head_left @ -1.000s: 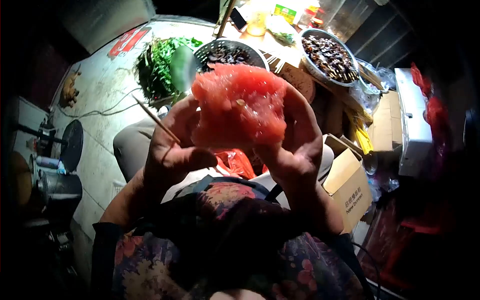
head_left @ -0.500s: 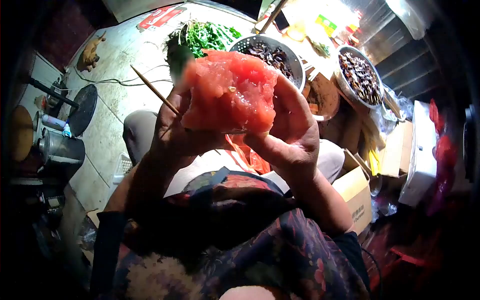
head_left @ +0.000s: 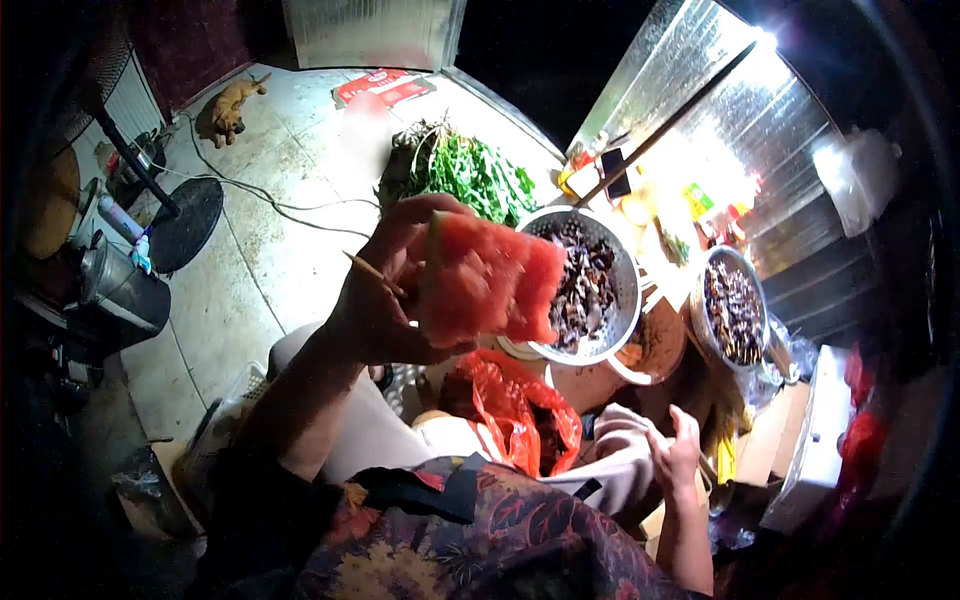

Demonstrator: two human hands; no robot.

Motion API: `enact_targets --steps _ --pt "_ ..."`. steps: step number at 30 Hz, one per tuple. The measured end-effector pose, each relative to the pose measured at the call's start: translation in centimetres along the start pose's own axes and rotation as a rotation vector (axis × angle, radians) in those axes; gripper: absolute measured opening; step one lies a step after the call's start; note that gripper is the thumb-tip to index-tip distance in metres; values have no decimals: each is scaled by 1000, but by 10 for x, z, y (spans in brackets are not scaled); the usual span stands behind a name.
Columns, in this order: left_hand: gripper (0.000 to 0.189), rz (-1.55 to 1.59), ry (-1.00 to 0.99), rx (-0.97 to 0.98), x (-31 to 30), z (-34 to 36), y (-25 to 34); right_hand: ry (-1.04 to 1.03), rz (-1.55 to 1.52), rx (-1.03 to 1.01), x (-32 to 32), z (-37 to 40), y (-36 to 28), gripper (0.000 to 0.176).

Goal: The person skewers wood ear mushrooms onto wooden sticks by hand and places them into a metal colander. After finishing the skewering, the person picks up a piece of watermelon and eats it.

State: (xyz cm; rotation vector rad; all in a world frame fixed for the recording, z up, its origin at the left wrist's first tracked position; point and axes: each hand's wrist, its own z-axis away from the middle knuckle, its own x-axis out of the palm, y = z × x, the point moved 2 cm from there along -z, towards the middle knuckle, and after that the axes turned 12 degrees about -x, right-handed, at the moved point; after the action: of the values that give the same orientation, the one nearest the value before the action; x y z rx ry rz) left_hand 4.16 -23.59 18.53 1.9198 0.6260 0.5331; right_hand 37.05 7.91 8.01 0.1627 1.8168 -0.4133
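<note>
My left hand (head_left: 372,318) grips a bitten piece of watermelon (head_left: 485,285), its red flesh facing me and a thin edge of rind showing by the fingers. A pointed wooden skewer (head_left: 374,272) sticks out between the same fingers. My right hand (head_left: 678,450) is lowered beside my right knee, away from the watermelon, its fingers apart and nothing visible in it. Behind the watermelon stands a white colander (head_left: 628,300) of dark food pieces (head_left: 583,290). Below it, between my legs, lies a red plastic bag (head_left: 515,405).
Leafy greens (head_left: 475,178) lie on the floor ahead. At right is a basin (head_left: 735,305) of dark pieces, near a white foam box (head_left: 810,440). A dog (head_left: 232,108) lies at far left, a cable (head_left: 265,195) crosses the tiles, and a round black base (head_left: 185,225) stands nearby.
My right hand has let go of the watermelon and dropped to the lower right. The left hand keeps the watermelon and skewer, now lower in view. The camera view has tilted upward.
</note>
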Motion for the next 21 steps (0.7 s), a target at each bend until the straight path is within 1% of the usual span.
enact_targets --steps 1,2,4,5,6,8,10,12,13,14,16,17,18,19,20,21 --pt "96 191 -23 -80 0 -4 -8 -9 35 59 1 9 7 52" --pt "96 190 -22 -75 -4 -10 -8 -11 15 115 6 19 17 52" --pt "78 119 -172 3 -7 -22 0 -34 49 147 20 32 31 53" --pt "61 528 -139 -359 -8 -20 1 -73 71 189 25 36 36 55" --pt "62 580 -143 -363 -9 -23 2 -110 93 230 27 36 38 57" --pt "65 463 -261 -182 -9 -35 5 -52 90 282 27 31 35 56" --pt "67 379 -406 -1 -8 -43 13 -56 19 383 28 35 43 55" --pt "70 317 -572 168 -8 -51 22 -6 -23 370 28 39 48 54" --pt "71 282 -639 228 -7 -51 23 1 -25 376 24 36 43 52" --pt "72 259 -681 268 -7 -48 22 21 20 339 24 37 45 51" --pt "73 188 -706 228 -1 -34 20 55 73 310 26 39 51 49" --pt "73 189 -686 228 -3 -38 26 49 64 351 26 38 51 48" --pt "49 168 -733 140 -4 -46 41 31 77 379 25 35 49 47" --pt "36 154 -780 48 -3 -49 51 31 63 379 26 31 46 46" --pt "36 166 -764 42 -2 -46 54 34 54 388 24 30 46 45" --pt "43 131 -522 143 -2 -44 56 17 61 386 22 30 48 45"
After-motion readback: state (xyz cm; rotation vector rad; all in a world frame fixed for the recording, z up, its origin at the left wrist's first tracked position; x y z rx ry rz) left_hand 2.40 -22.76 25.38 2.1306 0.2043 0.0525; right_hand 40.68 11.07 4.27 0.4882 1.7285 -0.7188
